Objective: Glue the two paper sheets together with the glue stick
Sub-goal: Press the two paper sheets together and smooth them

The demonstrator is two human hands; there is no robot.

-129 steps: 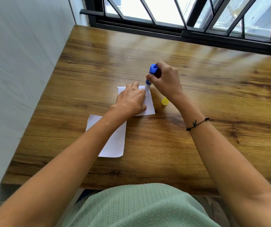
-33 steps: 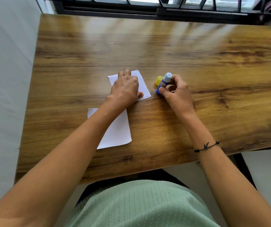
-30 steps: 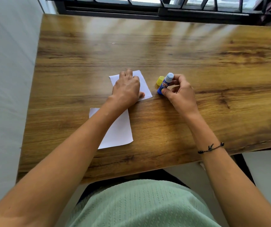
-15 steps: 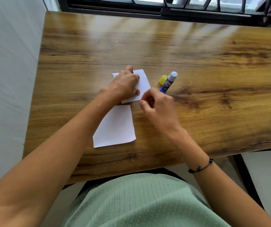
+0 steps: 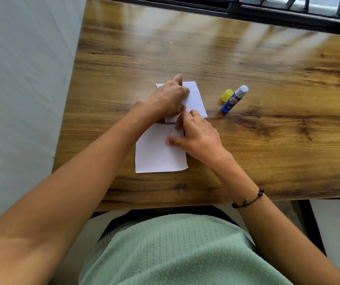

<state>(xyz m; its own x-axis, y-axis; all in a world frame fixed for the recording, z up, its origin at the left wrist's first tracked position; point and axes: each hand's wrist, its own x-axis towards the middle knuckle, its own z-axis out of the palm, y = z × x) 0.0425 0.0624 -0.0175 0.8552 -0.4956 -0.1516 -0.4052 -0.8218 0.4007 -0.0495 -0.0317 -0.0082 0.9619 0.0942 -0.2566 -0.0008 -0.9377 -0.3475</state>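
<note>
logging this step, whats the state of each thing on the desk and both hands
glue stick: standing uncapped, nobody holding it
yellow cap: off, beside the stick
far sheet: flat under left hand
near sheet: flat, right hand on its far corner

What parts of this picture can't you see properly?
- Head view: where the far white paper sheet meets the near white paper sheet is covered by the left hand and right hand.
- Any glue on the paper: too faint to tell.
- Label on the standing blue glue stick: too small to read.
- Yellow plastic cap: partly behind the stick.
</note>
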